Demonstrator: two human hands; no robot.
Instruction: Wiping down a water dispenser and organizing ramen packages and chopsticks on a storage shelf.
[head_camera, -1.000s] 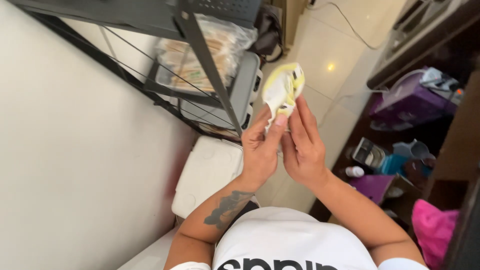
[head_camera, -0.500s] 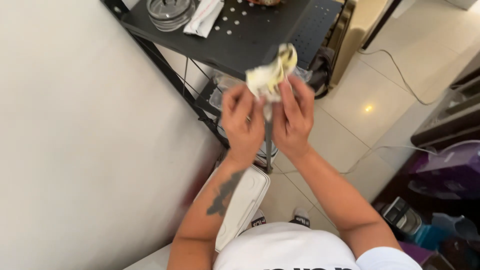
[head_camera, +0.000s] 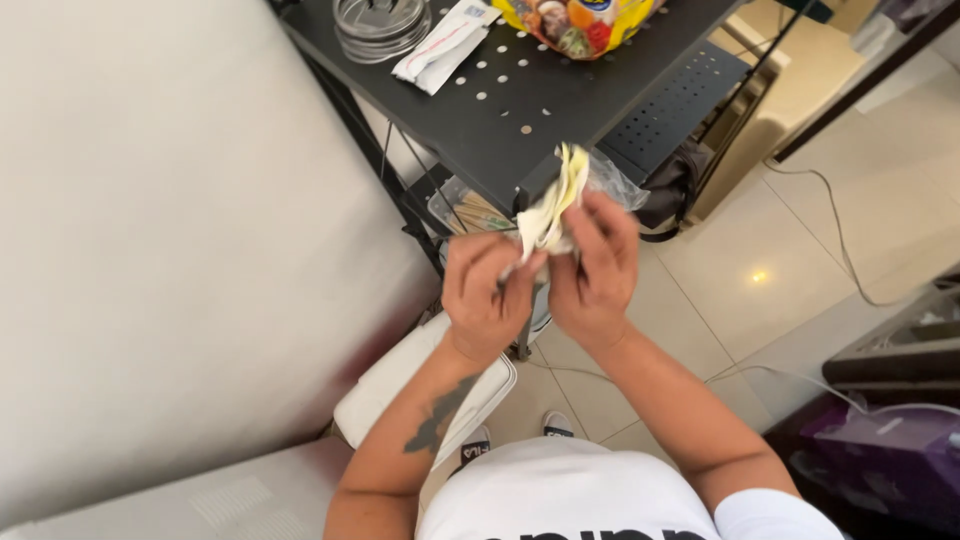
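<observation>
Both hands pinch a crumpled yellow-white wrapper (head_camera: 553, 205) above the black shelf (head_camera: 520, 90)'s edge; left hand (head_camera: 487, 295) grips low, right hand (head_camera: 597, 268) beside it; keep grips close tog., pull apart w/ even force.

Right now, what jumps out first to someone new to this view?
Mid-frame, the left hand and right hand together pinch a crumpled yellow-and-white wrapper, held up over the front corner of a black perforated metal shelf. On that shelf's far edge sit a bright yellow snack bag, a white sachet and a glass lid.
</observation>
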